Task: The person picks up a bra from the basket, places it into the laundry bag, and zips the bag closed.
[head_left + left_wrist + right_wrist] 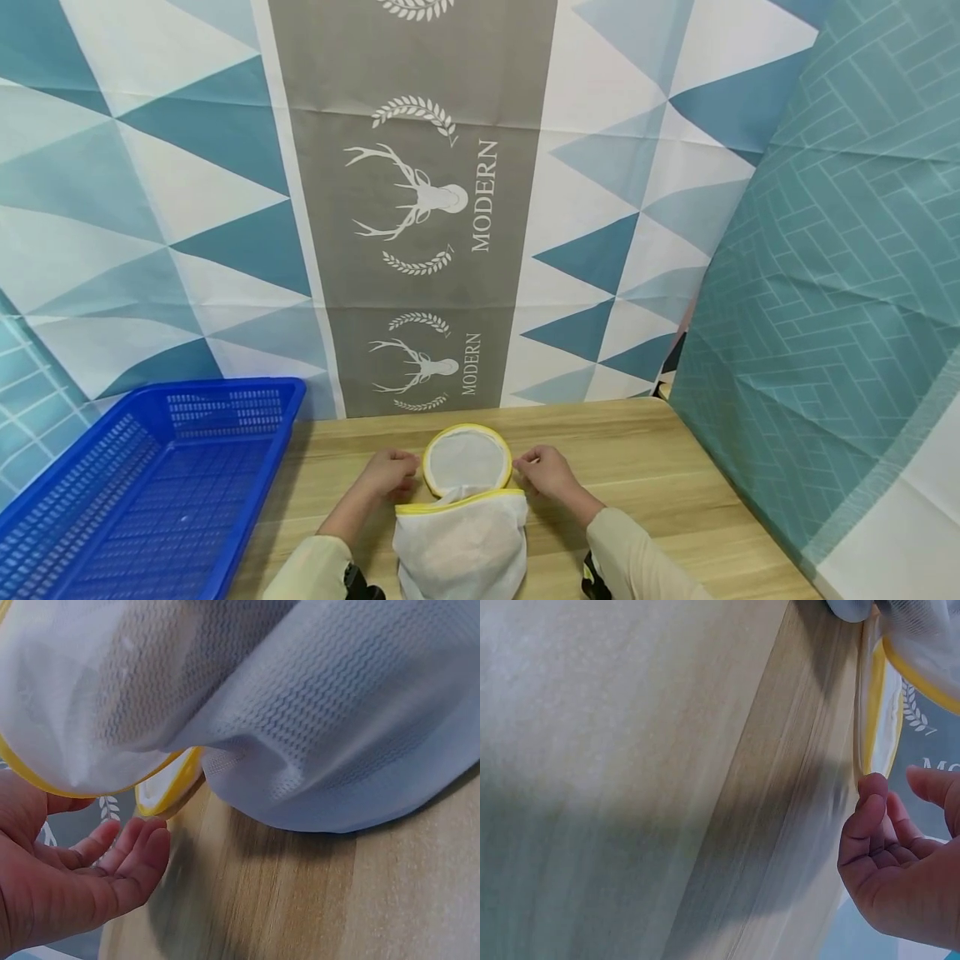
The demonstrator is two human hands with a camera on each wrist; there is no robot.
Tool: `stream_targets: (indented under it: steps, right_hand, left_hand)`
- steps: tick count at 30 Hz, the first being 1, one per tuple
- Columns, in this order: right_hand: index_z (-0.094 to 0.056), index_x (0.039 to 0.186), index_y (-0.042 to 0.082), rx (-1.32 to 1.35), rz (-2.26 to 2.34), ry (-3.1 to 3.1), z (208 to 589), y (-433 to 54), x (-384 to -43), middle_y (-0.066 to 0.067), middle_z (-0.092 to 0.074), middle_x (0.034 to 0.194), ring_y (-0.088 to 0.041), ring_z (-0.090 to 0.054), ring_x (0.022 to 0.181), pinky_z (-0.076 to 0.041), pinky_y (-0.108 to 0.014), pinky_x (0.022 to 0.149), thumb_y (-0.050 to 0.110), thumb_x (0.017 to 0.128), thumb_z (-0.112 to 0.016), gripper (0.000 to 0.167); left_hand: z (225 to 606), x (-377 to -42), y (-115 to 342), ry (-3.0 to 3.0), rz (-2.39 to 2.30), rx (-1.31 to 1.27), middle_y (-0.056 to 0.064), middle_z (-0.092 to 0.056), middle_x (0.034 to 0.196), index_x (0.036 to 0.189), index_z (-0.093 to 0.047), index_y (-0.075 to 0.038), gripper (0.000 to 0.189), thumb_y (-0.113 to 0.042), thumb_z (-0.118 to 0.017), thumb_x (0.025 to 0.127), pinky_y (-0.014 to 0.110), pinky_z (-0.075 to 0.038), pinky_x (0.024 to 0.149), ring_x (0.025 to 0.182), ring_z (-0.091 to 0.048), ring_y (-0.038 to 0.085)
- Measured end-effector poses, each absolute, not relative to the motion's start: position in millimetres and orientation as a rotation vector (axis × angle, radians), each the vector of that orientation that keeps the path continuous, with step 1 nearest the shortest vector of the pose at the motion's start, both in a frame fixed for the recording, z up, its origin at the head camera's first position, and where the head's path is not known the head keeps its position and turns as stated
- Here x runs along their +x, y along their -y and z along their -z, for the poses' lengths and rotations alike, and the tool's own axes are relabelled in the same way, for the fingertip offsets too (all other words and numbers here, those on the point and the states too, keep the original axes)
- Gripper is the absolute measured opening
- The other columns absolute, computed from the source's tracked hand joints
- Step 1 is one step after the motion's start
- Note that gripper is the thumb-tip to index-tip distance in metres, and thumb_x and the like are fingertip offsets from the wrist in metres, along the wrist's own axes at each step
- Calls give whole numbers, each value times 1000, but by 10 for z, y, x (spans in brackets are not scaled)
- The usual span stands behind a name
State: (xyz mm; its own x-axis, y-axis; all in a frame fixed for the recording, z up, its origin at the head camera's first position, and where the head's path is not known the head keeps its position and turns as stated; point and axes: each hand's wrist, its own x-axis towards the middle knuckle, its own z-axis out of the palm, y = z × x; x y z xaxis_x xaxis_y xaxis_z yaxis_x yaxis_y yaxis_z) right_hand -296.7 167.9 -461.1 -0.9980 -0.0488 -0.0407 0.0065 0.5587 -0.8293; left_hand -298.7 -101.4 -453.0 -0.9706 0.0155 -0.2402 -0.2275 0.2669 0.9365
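Observation:
A white mesh laundry bag [461, 546] with yellow trim lies on the table in front of me, something pale showing faintly through its mesh. Its round, yellow-edged end panel [467, 460] lies flat beyond the body. My left hand [392, 473] is at the panel's left edge; in the left wrist view its fingers are loosely bent, with the thumb partly behind a yellow rim. On the opposite side is my right hand [547, 470]. The right wrist view shows its fingers bent, a fingertip [873, 784] right at the yellow-edged panel and the thumb apart.
A large blue plastic basket [180, 492] stands to the left on the wooden table [645, 467]. Behind the table hangs a patterned cloth [420, 275] with deer heads and triangles. A teal cloth [840, 275] hangs along the right side.

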Motion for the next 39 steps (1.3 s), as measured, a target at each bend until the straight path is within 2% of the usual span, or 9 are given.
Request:
stream_targets:
  steps: [6, 16, 22, 27, 34, 39]
  right_hand:
    - [-65, 87, -5, -59, 1445, -2683, 4682, -1650, -2998, -8, -60, 63, -9, -51, 45, -49, -26, 47, 15, 91, -59, 22]
    - [-65, 69, -1, -47, 1392, -2720, 4793, -1622, -3033, 0, -53, 54, -8, -46, 41, -43, -21, 41, 16, 90, -60, 27]
    - [-63, 64, -3, -98, 1398, -2730, 4795, -1601, -3039, 4, -47, 48, -7, -41, 39, -39, -20, 39, 14, 90, -59, 31]
    - [-65, 69, -3, -102, 1442, -2712, 4789, -1605, -3066, 3, -49, 49, -7, -40, 40, -36, -19, 40, 10, 89, -58, 25]
    - [-67, 86, -5, -52, 1551, -2637, 4771, -1609, -3092, -4, -62, 59, -6, -51, 47, -42, -19, 43, 7, 90, -55, 17]
    - [-63, 90, -8, -21, 1666, -2559, 4696, -1578, -3067, -5, -61, 62, -8, -53, 50, -46, -22, 47, 5, 88, -52, 16]
  left_hand:
    - [4574, -2998, 1020, -2232, -1821, -239, 10, -51, 85, 117, -48, 13, 36, -12, -53, 92, 27, -51, 62, 68, -53, 15]
    - [4623, -2992, 978, -2146, -1849, -226, 10, -50, 90, 123, -45, 12, 38, -13, -49, 95, 27, -53, 65, 71, -55, 14]
    - [4626, -2991, 944, -2077, -1903, -209, 8, -52, 86, 123, -45, 12, 37, -11, -47, 94, 26, -53, 63, 66, -56, 13]
    - [4610, -3007, 914, -2026, -1923, -171, 11, -53, 91, 128, -42, 11, 42, -14, -47, 95, 32, -55, 66, 67, -57, 16]
    - [4583, -3014, 919, -2010, -1924, -165, 12, -52, 93, 131, -40, 9, 45, -17, -47, 96, 36, -55, 69, 69, -57, 17]
    - [4579, -3021, 932, -1951, -2004, -208, 18, -51, 110, 131, -39, 8, 45, -22, -45, 97, 35, -55, 68, 74, -57, 18]
